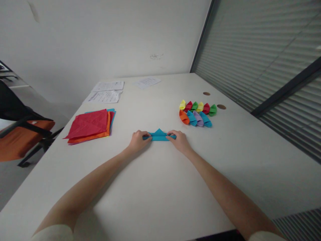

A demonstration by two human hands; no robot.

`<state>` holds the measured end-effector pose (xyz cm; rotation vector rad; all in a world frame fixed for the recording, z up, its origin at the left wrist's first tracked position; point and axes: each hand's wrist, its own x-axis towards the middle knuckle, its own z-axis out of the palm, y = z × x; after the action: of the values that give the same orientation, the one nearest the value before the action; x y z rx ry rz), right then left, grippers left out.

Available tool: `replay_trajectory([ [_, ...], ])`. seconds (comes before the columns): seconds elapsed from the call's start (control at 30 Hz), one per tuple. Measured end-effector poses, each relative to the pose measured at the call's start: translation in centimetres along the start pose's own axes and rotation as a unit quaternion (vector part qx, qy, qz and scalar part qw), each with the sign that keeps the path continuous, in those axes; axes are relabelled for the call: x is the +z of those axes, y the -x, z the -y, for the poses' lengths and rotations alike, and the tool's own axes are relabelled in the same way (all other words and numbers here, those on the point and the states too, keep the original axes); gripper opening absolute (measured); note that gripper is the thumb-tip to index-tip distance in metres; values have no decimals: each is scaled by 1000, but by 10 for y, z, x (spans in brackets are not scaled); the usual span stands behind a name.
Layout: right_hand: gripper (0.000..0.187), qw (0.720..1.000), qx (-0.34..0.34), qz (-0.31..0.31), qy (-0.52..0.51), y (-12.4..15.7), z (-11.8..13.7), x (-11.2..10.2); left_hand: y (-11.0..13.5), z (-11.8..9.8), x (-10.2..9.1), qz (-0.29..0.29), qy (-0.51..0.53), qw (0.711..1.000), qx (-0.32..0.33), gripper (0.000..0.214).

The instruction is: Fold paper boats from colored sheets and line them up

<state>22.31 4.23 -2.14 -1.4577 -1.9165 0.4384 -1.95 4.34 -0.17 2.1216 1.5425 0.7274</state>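
Blue paper (159, 138) pinched at both ends

At frame centre, it is clamped between the fingers of left hand (140, 140) and right hand (179, 140). Room is left toward the table's (160, 187) lower edge. Its long axis is laid left-right, peak (158, 131) pointed up-frame.

Backed at top by a scuffed white wall (112, 43). Bounded at right by grey slatted blinds (263, 43) and dark framing (286, 87). Furnished with a broad white table (150, 187) across the centre, an orange-seated chair (25, 140) on grey floor (7, 180) at far left. Softly lit.
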Motion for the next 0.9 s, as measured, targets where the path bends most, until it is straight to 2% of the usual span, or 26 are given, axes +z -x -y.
replay_trajectory([
  [0.1,12,1000,1,-11,15,0,0,0,0,-1,0,-11,13,999,-27,9],
  [0.27,15,999,-30,1,43,-1,-1,0,1,-4,0,-16,3,1000,-26,12],
  [0.4,16,999,-21,7,46,-1,1,0,2,-7,0,-20,-6,999,-45,21],
  [0.53,17,998,-8,23,62,-2,3,0,1,-9,-2,-5,-15,996,-87,26],
  [0.7,17,995,-20,55,79,-3,3,-1,-2,-10,-7,31,-40,993,-107,32],
  [0.9,18,995,-16,57,78,-4,1,-1,-3,-12,-8,36,-41,992,-112,22],
])
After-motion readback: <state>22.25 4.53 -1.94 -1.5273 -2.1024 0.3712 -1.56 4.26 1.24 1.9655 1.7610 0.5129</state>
